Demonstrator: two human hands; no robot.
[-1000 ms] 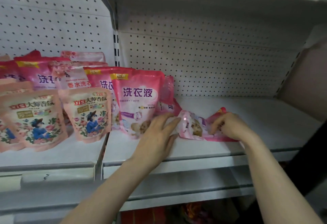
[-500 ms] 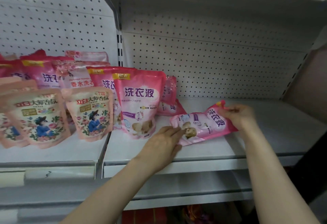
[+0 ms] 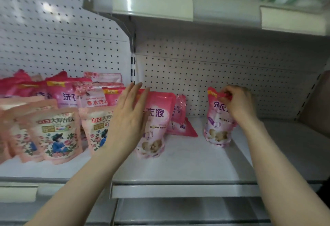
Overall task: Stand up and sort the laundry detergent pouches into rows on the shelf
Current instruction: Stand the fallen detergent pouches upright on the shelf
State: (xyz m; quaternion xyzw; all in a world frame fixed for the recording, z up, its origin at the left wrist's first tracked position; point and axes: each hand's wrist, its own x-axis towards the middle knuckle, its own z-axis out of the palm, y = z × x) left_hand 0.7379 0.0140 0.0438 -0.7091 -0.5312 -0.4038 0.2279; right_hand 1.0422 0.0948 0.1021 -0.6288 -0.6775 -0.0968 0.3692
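Item: pink detergent pouch [image 3: 218,118], upright on the white shelf [image 3: 187,163], well right of the rest; my right hand [image 3: 237,104] pinches its top edge. Item: second pink pouch [image 3: 155,124], standing; my left hand [image 3: 130,118] lies flat and open against its front. Further stock: peach floral pouches [image 3: 53,134], standing, left section. One pink pouch [image 3: 182,127] slumped behind.
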